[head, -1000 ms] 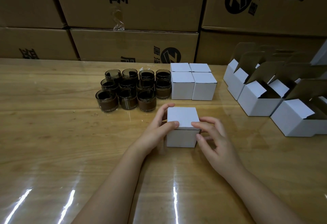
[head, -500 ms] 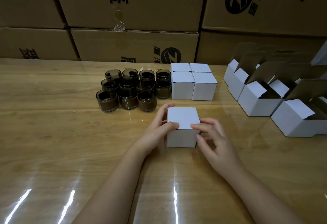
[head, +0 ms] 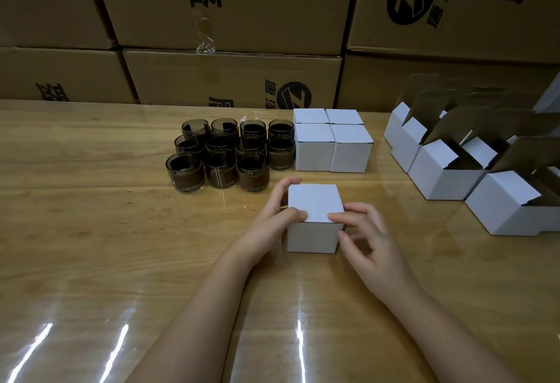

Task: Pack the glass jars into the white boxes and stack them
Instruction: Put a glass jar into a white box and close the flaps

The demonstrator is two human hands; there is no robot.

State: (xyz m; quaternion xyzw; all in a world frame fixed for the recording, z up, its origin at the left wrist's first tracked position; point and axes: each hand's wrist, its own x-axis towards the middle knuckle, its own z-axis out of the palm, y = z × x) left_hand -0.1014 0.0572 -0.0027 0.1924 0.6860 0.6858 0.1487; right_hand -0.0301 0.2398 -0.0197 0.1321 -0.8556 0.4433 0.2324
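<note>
Grip of left hand (head: 266,222) and right hand (head: 373,246) on closed white box (head: 315,203); glossy wooden table (head: 91,231); cartons (head: 236,4) behind

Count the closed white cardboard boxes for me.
5. Four form a square block beside the dark glass jars; the fifth white box is gripped by left hand and right hand. None looks hidden.

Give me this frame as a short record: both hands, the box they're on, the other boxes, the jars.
white box: closed, on the table, between both hands
left hand: grips its left side, thumb on top
right hand: fingertips pinch its near right top edge
closed boxes: four, two by two, behind it
jars: clustered left of those, unboxed
open boxes: far right, flaps up
</note>
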